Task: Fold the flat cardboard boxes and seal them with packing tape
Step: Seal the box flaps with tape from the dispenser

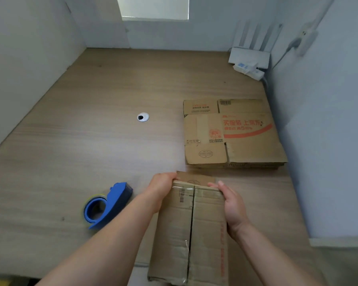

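Observation:
A brown cardboard box (188,230) stands folded up at the near edge of the wooden table, its two top flaps meeting along a dark centre seam. My left hand (161,188) grips its far left corner, fingers curled over the edge. My right hand (232,205) holds the far right side, thumb on top. A small flap sticks out at the far end. A blue tape dispenser (106,205) with a roll of tape lies on the table left of the box, untouched. A stack of flat cardboard boxes (234,133) lies further back on the right.
The wooden table (91,120) has a round cable grommet (143,117) near its middle. A white router (249,56) and a power strip (248,70) sit in the back right corner. White partition walls close in the left, back and right sides.

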